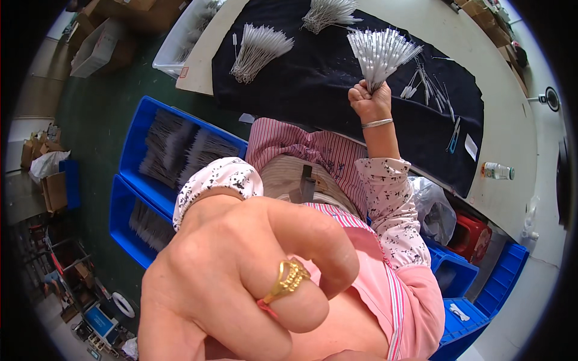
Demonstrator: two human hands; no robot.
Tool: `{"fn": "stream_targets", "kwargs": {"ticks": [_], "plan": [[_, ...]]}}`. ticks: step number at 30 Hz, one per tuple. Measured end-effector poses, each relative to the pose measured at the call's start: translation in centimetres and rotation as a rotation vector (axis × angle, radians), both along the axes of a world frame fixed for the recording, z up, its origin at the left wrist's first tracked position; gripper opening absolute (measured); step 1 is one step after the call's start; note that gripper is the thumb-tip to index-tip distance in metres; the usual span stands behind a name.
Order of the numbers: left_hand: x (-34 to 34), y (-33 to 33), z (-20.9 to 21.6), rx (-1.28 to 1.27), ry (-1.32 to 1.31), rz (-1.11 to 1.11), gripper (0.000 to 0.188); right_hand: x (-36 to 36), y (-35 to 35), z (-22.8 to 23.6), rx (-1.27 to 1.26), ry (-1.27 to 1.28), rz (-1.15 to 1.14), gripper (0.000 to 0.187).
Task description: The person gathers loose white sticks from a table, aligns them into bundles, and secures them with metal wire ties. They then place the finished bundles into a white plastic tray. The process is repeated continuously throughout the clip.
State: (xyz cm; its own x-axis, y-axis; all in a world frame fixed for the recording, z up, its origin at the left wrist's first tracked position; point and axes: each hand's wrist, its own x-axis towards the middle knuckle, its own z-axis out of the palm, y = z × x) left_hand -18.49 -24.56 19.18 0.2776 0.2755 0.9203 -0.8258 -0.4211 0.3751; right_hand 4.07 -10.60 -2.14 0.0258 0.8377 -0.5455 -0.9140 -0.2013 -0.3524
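Note:
My right hand (371,105) is closed round the wire ends of a fanned bundle of white-bristled wire brushes (383,55), held upright over a dark cloth (313,69). Close to the camera, my left hand (223,277) looms large with its fingers curled and a gold ring on one of them; whatever they may hold is hidden. Two more bundles, one of brushes (260,53) and another of brushes (328,14), lie further left on the cloth. Several loose brushes (428,87) are spread to the right of my right hand, near blue-handled snips (453,137).
Blue crates of brushes, an upper crate (133,135) and a lower crate (123,225), stand at my left. A glass bottle (497,171) lies on the table's right side. Below are a plastic bag (432,210), a red stool (472,237) and blue bins (506,274).

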Motion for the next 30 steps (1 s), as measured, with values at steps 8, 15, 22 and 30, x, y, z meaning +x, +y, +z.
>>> {"fn": "stream_targets", "kwargs": {"ticks": [8, 15, 22, 30], "plan": [[0.7, -0.2, 1.4, 0.063, 0.049, 0.069, 0.024, -2.4, -1.2, 1.1, -0.064, 0.117, 0.047, 0.031], [3.1, 2.1, -4.7, -0.71, 0.508, 1.0, 0.016, -3.5, -2.0, 1.1, -0.092, 0.153, 0.027, 0.031], [6.7, 9.9, -20.3, -0.954, 0.782, 0.657, 0.067, -7.2, -3.6, -1.5, 0.126, 0.122, 0.05, 0.034], [6.6, 9.9, -19.9, -1.233, 0.659, 0.372, 0.024, -7.5, -6.1, -0.9, 0.161, -0.665, -0.109, 0.024]]}}
